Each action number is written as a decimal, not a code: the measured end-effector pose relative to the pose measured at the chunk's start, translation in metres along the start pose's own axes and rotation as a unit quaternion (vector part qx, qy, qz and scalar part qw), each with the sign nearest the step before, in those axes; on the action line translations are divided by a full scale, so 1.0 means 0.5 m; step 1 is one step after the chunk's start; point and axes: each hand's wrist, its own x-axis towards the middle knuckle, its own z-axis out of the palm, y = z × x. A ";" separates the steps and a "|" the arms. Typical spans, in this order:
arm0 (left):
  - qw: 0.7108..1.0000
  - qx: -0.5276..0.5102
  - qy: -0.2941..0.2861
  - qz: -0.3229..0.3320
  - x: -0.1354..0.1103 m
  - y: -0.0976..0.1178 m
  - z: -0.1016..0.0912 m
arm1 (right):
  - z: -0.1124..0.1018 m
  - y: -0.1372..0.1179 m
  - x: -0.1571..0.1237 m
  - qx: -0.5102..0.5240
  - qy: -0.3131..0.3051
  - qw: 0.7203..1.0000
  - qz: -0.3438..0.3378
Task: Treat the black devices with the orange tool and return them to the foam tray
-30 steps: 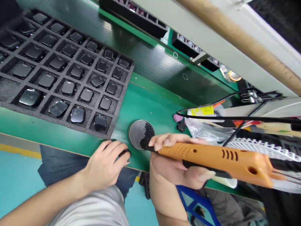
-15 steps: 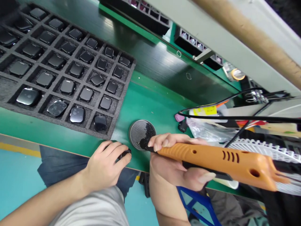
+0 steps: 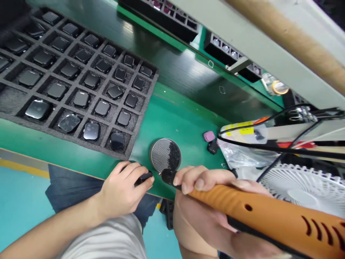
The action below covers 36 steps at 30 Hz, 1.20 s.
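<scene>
Right hand (image 3: 207,190) is clamped around an orange-handled tool (image 3: 258,212), a full closed grip with the fingers curled over the top of the handle. That tool angles in across the bench, and its round black tip (image 3: 168,177) sits right at the lower edge of a round perforated metal disc (image 3: 164,154), with black granules (image 3: 172,154) heaped over the disc's right half. Over on the left, the left hand (image 3: 124,183) is closed in a narrow hold on a small black piece (image 3: 144,178). Only its end shows past the fingers, so exactly what it is, I can't tell. It sits just beside the tool's tip, and both hands are working at the front edge of the green bench top (image 3: 178,118).

Moving out, a dark foam tray (image 3: 67,138) lies on the bench to the left, its grid of compartments filled with rounded-square black units (image 3: 91,81), one per cell. Past the disc there's a small pink item (image 3: 208,136) beside a small black item (image 3: 212,147), then a clear plastic bag (image 3: 242,154), a yellow-labelled package (image 3: 239,129) and a black cable (image 3: 283,149). Far right, a white fan (image 3: 304,190) sits behind the tool.
</scene>
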 end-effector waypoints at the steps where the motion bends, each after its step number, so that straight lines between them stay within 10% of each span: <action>1: 1.000 -0.001 0.001 -0.001 0.001 0.000 0.000 | -0.001 0.003 -0.003 -0.001 -0.015 1.000 -0.002; 36: 0.999 -0.019 0.017 -0.019 -0.002 0.007 0.007 | 0.010 0.029 -0.030 -0.007 -0.057 0.998 0.017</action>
